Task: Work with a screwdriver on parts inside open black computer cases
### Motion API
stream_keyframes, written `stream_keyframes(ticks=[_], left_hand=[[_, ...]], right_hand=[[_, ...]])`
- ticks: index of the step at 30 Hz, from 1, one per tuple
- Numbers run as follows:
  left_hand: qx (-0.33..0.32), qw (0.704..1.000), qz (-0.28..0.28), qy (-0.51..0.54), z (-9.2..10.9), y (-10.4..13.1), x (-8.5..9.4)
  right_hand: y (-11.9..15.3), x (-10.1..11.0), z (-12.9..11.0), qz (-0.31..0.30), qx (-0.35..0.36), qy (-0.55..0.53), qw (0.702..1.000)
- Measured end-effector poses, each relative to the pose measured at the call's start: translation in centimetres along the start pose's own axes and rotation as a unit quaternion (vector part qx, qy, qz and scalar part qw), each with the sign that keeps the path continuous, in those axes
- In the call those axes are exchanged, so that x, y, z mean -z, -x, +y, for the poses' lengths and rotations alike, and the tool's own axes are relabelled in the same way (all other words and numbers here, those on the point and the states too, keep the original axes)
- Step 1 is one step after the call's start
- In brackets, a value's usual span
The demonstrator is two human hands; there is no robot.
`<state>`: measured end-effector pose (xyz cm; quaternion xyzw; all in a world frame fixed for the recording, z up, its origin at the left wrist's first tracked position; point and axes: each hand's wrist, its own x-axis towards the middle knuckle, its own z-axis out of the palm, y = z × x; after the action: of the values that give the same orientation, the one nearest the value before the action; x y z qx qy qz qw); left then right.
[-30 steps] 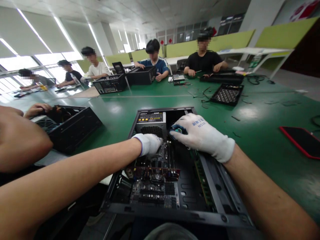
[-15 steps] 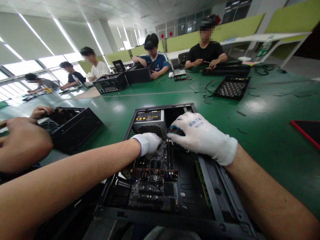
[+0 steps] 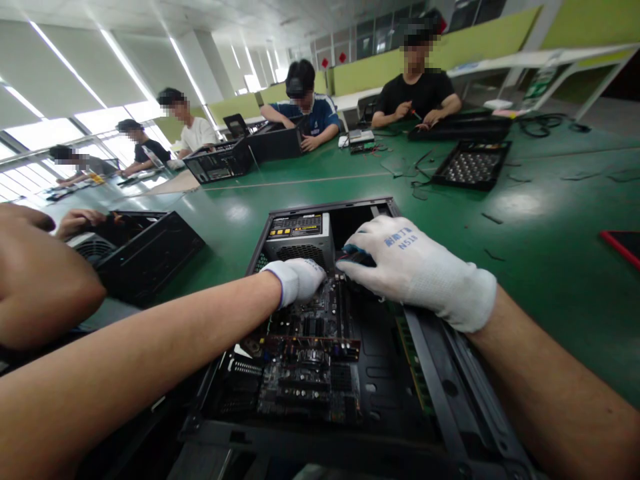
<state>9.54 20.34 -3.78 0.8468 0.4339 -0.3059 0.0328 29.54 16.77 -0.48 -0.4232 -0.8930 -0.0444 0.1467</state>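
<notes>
An open computer case [image 3: 280,437] lies before me, with a motherboard [image 3: 313,325] inside and a power supply [image 3: 296,230] at its far left corner. My left hand [image 3: 303,279], in a white glove, is closed low over the top of the motherboard beside the power supply; its fingertips and anything in them are hidden. Right of it, my gloved right hand [image 3: 413,270] curls around a dark bundle of cables [image 3: 361,259] near the case's far right side. A brown-edged card [image 3: 310,343] stands across the board. A green memory stick [image 3: 415,367] rests along the right inner wall.
At left a co-worker's arm [image 3: 45,280] reaches to another black case [image 3: 155,257]. Across the green table [image 3: 240,200], several people work at cases. A black perforated panel [image 3: 470,165] lies at the back right, and a red-edged mat [image 3: 623,247] at the right edge.
The view has shifted slightly. Both my hands keep nearly the same places in the case, the right one still around the cables. The co-worker's arm at left has shifted a little.
</notes>
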Motion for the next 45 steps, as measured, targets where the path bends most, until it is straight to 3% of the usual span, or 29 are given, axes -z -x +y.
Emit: stream_keyframes(ticks=[27, 45], left_hand=[[0.006, 1.000, 0.004, -0.001, -0.22, -0.63, -0.61], [-0.006, 1.000, -0.020, -0.016, 0.40, -0.36, -0.08]], right_hand=[[0.09, 0.61, -0.52, -0.005, -0.008, 0.005, 1.000], [0.21, 0.54, -0.49, 0.002, 0.001, 0.013, 1.000]])
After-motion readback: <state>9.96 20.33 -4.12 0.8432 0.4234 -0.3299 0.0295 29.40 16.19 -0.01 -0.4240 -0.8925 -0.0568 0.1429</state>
